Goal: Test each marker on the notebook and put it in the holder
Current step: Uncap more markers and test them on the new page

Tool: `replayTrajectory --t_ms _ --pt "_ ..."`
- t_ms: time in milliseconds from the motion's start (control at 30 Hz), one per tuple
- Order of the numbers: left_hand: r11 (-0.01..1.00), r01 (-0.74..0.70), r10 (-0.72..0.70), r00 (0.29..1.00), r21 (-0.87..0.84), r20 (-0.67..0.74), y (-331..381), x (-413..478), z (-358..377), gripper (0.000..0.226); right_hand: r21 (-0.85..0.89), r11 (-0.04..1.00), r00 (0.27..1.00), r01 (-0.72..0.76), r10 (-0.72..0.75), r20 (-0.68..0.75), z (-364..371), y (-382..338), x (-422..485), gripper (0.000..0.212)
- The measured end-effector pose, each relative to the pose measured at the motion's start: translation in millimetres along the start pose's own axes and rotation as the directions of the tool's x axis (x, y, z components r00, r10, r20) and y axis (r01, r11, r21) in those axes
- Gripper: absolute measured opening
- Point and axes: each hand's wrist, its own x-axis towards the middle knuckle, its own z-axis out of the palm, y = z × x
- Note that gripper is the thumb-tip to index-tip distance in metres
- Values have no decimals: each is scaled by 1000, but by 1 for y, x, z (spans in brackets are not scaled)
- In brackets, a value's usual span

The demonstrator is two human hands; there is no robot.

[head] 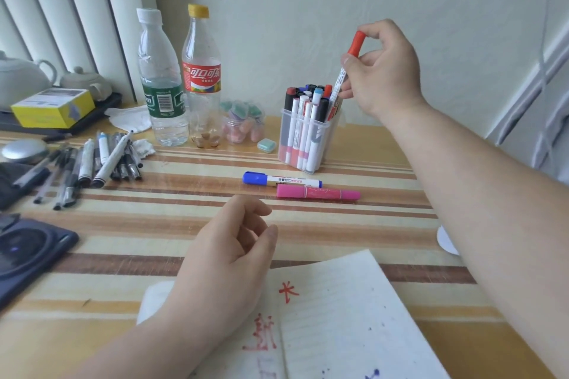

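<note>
Looked like a home, desk corner of a room. Evidence: patterned wallpaper point(308, 9) behind, vertical blinds point(61, 9) at left, two pale teapots point(21, 80) on a dark tray point(104, 104), a near-empty water bottle point(160, 86) and a cola bottle point(201, 77) with small brown bits at the bottom. The surface point(184, 206) wore a brown-and-cream striped cover, with a loose pile of pens point(92, 163) and a lined notebook point(354, 317) scribbled in red and blue.
</note>
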Motion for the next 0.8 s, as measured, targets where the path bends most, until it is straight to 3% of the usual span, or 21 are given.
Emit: replayTrajectory --t_ms 200,300,467,533,633,800 --pt "1000 -2 2 1000 2 12 -2 0 1 15 -75 994 983 74 -60 176 0 -16 4 26" --pt "1000 -21 20 996 4 82 2 -2 0 11 -64 994 974 85 -69 218 -3 -15 3 27" --pt "990 -92 67 976 109 208 5 -6 2 12 -254 964 994 -78 93 47 -7 -9 16 30" --pt "987 -93 64 975 128 212 4 -5 2 10 -247 969 994 -6 33 107 -7 -10 14 30" --pt "984 -94 59 974 151 219 4 -5 2 10 -175 978 946 115 -55 318 -2 -3 2 27" --pt "981 -92 48 969 173 242 4 -4 2 13 -256 957 957 138 -62 282 6 13 -4 5"
